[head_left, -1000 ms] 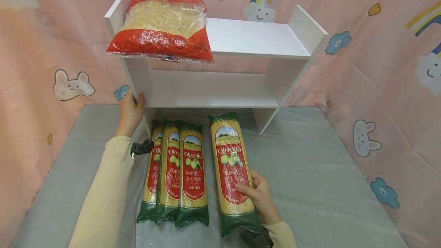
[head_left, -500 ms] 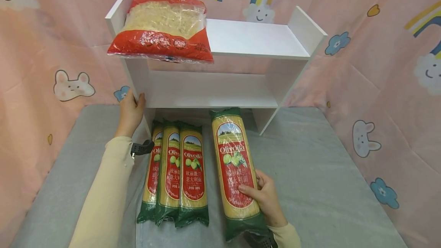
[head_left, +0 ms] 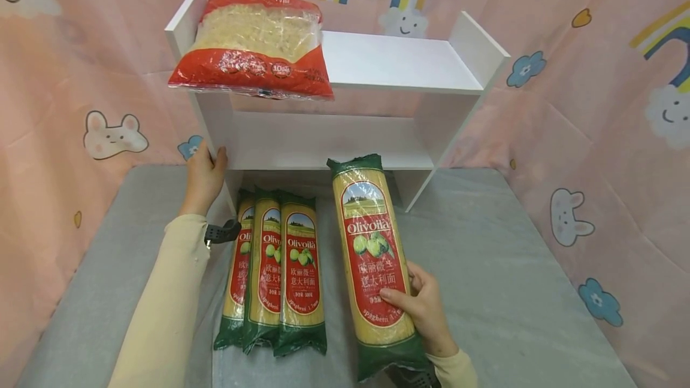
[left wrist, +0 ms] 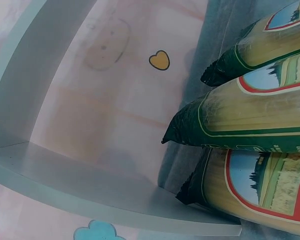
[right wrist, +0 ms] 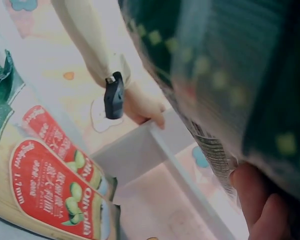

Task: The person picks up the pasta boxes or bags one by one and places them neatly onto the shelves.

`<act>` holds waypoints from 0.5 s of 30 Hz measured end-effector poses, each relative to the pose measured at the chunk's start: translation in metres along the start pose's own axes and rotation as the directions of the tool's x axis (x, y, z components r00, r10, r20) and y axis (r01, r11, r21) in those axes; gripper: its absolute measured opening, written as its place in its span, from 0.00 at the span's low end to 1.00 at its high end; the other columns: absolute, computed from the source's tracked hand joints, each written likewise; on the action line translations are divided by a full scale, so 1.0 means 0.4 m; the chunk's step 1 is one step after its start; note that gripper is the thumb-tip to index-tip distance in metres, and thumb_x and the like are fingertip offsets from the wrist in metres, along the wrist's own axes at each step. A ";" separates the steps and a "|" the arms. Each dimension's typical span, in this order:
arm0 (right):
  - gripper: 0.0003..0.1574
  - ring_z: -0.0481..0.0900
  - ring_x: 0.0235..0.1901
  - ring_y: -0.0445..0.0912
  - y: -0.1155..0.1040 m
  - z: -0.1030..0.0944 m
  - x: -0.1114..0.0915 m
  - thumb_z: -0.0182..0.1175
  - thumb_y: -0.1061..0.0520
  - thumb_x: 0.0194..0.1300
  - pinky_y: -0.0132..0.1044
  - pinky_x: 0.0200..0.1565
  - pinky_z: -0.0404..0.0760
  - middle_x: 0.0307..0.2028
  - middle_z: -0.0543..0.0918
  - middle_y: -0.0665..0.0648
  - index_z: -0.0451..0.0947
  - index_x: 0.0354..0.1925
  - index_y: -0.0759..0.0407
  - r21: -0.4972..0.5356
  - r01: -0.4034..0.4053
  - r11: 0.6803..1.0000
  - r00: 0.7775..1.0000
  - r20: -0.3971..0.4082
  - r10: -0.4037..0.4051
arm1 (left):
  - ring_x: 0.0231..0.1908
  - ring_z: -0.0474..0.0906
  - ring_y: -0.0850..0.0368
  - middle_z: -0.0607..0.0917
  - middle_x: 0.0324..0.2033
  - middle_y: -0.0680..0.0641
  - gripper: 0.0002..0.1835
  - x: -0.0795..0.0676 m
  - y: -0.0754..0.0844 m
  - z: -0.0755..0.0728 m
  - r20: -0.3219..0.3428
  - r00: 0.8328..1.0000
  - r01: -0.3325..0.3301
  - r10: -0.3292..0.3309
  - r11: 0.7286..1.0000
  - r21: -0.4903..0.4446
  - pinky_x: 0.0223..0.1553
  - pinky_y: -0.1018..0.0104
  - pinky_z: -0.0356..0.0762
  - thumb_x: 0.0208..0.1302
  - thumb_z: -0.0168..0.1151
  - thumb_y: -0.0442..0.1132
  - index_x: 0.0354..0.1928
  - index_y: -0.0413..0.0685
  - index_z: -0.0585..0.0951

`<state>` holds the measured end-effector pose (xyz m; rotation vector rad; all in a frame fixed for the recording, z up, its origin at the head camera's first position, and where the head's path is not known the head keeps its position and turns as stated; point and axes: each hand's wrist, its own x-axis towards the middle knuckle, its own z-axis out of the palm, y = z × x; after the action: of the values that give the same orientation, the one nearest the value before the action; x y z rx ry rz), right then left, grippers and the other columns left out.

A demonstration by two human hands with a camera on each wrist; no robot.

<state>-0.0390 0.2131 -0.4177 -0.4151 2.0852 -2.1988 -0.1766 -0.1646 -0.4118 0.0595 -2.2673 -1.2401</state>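
Note:
My right hand (head_left: 428, 313) grips a pack of spaghetti (head_left: 372, 238) by its lower right side, thumb across the red label. The pack leans slightly, raised off the cloth, its green top end in front of the middle shelf's edge. My left hand (head_left: 203, 178) holds the left side panel of the white shelf unit (head_left: 329, 142), thumb at the front; its other fingers are mostly hidden behind the panel. Between the hands, three more spaghetti packs (head_left: 302, 268) lie side by side on the cloth, their tops under the shelf. The right wrist view shows the held pack's green end (right wrist: 220, 75) up close.
A red bag of short pasta (head_left: 253, 41) lies on the top shelf at the left, its lower edge jutting over the front. Grey cloth (head_left: 517, 292) covers the table. Behind hangs a pink printed curtain (head_left: 539, 124).
My right hand has lifted the spaghetti pack upward and slightly right, so its top now overlaps the middle shelf's edge. My left hand and the other packs have stayed put.

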 end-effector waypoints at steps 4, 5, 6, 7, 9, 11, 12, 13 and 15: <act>0.26 0.84 0.29 0.48 -0.017 -0.001 0.002 0.60 0.71 0.54 0.40 0.30 0.82 0.33 0.86 0.56 0.67 0.52 0.80 -0.011 -0.020 1.000 1.000 -0.008 0.020 | 0.39 0.76 0.34 0.78 0.42 0.25 0.14 0.000 0.001 0.000 0.005 1.000 0.006 -0.006 1.000 -0.003 0.38 0.43 0.69 0.72 0.44 0.34 0.49 0.27 0.70; 0.26 0.84 0.29 0.48 -0.021 -0.001 0.002 0.59 0.72 0.55 0.41 0.30 0.82 0.33 0.86 0.56 0.67 0.52 0.81 -0.014 -0.017 1.000 1.000 -0.007 0.017 | 0.39 0.76 0.34 0.78 0.43 0.25 0.14 0.000 0.001 0.000 0.005 1.000 0.008 -0.008 1.000 -0.004 0.39 0.43 0.70 0.72 0.44 0.34 0.49 0.27 0.70; 0.25 0.84 0.29 0.48 -0.025 -0.001 0.002 0.59 0.72 0.55 0.41 0.30 0.82 0.32 0.86 0.56 0.67 0.52 0.81 -0.013 -0.015 1.000 1.000 -0.005 0.015 | 0.40 0.76 0.34 0.77 0.43 0.25 0.14 0.000 0.002 0.000 0.007 1.000 0.009 -0.009 1.000 -0.005 0.39 0.43 0.70 0.72 0.44 0.34 0.49 0.27 0.70; 0.25 0.84 0.29 0.48 -0.028 -0.001 0.001 0.58 0.73 0.55 0.41 0.30 0.82 0.32 0.86 0.56 0.67 0.51 0.80 -0.015 -0.009 1.000 1.000 -0.003 0.009 | 0.41 0.76 0.34 0.77 0.44 0.25 0.14 0.000 0.002 0.000 0.007 1.000 0.012 -0.012 1.000 -0.006 0.40 0.43 0.70 0.72 0.44 0.34 0.50 0.27 0.70; 0.23 0.84 0.29 0.48 -0.035 -0.001 0.001 0.57 0.73 0.55 0.41 0.30 0.82 0.32 0.86 0.56 0.68 0.51 0.79 -0.012 0.003 1.000 1.000 0.001 -0.003 | 0.41 0.76 0.34 0.77 0.44 0.25 0.14 0.000 0.002 0.000 0.006 1.000 0.016 -0.016 1.000 -0.006 0.40 0.43 0.70 0.72 0.44 0.34 0.50 0.27 0.70; 0.22 0.84 0.28 0.48 -0.042 -0.001 0.000 0.57 0.73 0.55 0.41 0.29 0.82 0.32 0.85 0.57 0.70 0.50 0.76 -0.007 0.013 1.000 1.000 0.002 -0.013 | 0.41 0.75 0.34 0.77 0.44 0.25 0.14 0.001 0.003 0.000 0.006 1.000 0.017 -0.017 1.000 -0.006 0.41 0.43 0.70 0.72 0.44 0.34 0.50 0.27 0.70; 0.21 0.84 0.28 0.48 -0.044 -0.001 0.000 0.57 0.73 0.55 0.40 0.29 0.82 0.32 0.85 0.57 0.71 0.49 0.75 -0.005 0.021 1.000 1.000 0.003 -0.021 | 0.41 0.75 0.34 0.77 0.44 0.25 0.14 0.001 0.003 0.000 0.006 1.000 0.018 -0.017 1.000 -0.004 0.40 0.43 0.70 0.72 0.44 0.34 0.50 0.27 0.70; 0.20 0.84 0.28 0.47 -0.047 -0.002 0.000 0.57 0.74 0.55 0.40 0.29 0.81 0.32 0.85 0.57 0.71 0.49 0.73 -0.002 0.027 1.000 1.000 0.004 -0.027 | 0.40 0.75 0.34 0.77 0.44 0.25 0.14 0.000 0.003 0.000 0.006 1.000 0.018 -0.018 1.000 -0.003 0.40 0.43 0.70 0.72 0.44 0.34 0.50 0.27 0.70; 0.20 0.84 0.28 0.48 -0.051 -0.003 0.000 0.57 0.74 0.55 0.40 0.29 0.81 0.32 0.85 0.57 0.73 0.48 0.70 0.004 0.038 0.999 0.999 0.005 -0.038 | 0.39 0.75 0.35 0.77 0.43 0.25 0.14 0.000 0.003 0.000 0.006 1.000 0.018 -0.018 1.000 0.000 0.39 0.43 0.69 0.72 0.44 0.34 0.49 0.27 0.70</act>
<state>-0.0369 0.2156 -0.3974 -0.4631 2.0877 -2.2201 -0.1764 -0.1641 -0.4108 0.0760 -2.2770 -1.2507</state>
